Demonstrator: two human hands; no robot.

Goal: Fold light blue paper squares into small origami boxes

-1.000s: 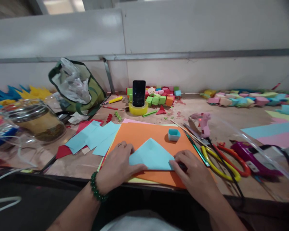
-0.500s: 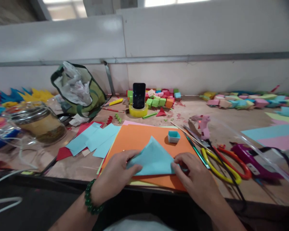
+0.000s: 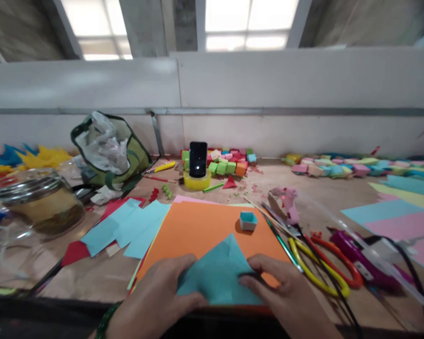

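A blue sheet of paper (image 3: 221, 270), folded to a peak at the top, is held between my two hands above the table's front edge. My left hand (image 3: 162, 294) pinches its left side, thumb in front and fingers behind. At the right side, my right hand (image 3: 281, 287) grips the paper between thumb and forefinger. Under it lies a stack of coloured paper with an orange sheet (image 3: 194, 226) on top. A small open paper box (image 3: 248, 221), blue inside and pale outside, stands on the orange sheet beyond my right hand.
Scissors with yellow handles (image 3: 318, 273), a red-handled pair (image 3: 339, 263), a pink glue gun (image 3: 289, 205) and a purple tool (image 3: 367, 263) lie to the right. A phone (image 3: 198, 159) stands in a yellow tape roll (image 3: 197, 181). Blue paper strips (image 3: 111, 226) and a glass jar (image 3: 42, 205) are left.
The view has tilted up, so hands and paper sit lower in the picture. The folded paper now leans toward me and looks darker, still held by both hands.
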